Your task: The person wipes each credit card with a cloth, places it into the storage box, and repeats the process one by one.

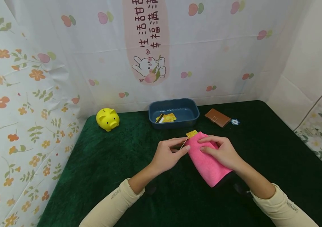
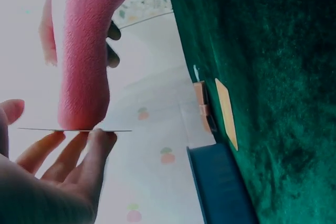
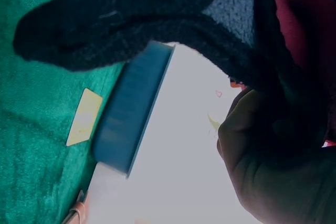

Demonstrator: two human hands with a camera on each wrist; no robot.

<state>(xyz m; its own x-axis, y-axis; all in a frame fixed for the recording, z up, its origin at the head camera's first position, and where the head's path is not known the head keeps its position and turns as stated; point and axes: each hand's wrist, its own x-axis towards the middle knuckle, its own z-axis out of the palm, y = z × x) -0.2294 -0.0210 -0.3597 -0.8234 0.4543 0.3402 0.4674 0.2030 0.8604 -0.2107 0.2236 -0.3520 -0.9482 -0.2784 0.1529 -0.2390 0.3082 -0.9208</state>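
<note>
My left hand (image 1: 168, 154) pinches a thin card (image 1: 184, 142) by its edges, seen nearly edge-on in the head view. In the left wrist view the card (image 2: 39, 128) is a thin line across the fingertips. My right hand (image 1: 220, 149) grips a pink cloth (image 1: 206, 167), whose bunched end (image 2: 84, 111) presses against the card's face. The cloth's lower part hangs down with a dark edge. Up close in the right wrist view, dark folds (image 3: 84, 30) spread beside the right hand (image 3: 262, 161). Behind the hands, a yellow card (image 1: 191, 134) lies on the green tablecloth.
A blue tray (image 1: 183, 116) at the back holds several yellow cards (image 1: 170, 117). To its right lie a brown wallet (image 1: 217, 117) and a poker chip (image 1: 235, 121). A yellow piggy bank (image 1: 107, 119) stands at the back left. Printed curtains (image 1: 98, 47) surround the green table (image 1: 104, 164).
</note>
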